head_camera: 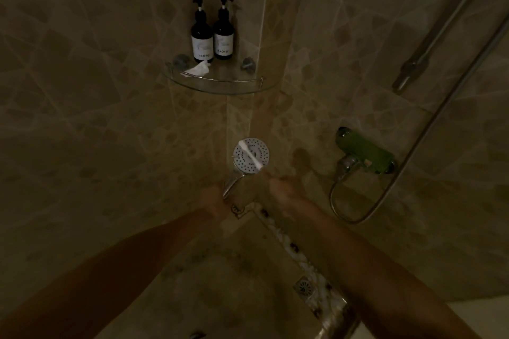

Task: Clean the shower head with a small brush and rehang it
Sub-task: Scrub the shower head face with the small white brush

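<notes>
The round white shower head [254, 153] faces me in the middle of the dim view, its nozzle face turned up. My left hand [213, 201] is closed around its chrome handle [231, 184] from below. A small white brush [250, 153] lies diagonally across the nozzle face. My right hand [285, 191] grips the brush's lower end at the head's right edge. The hand is blurred in the low light. The hose [413, 151] loops from the mixer valve up and to the right.
A glass corner shelf [220, 85] carries two dark pump bottles [212, 36] and a crumpled white tissue [199, 69]. A green-covered mixer valve [363, 151] sits on the right wall, below a chrome riser rail [440, 33]. The floor drain [304, 287] lies below.
</notes>
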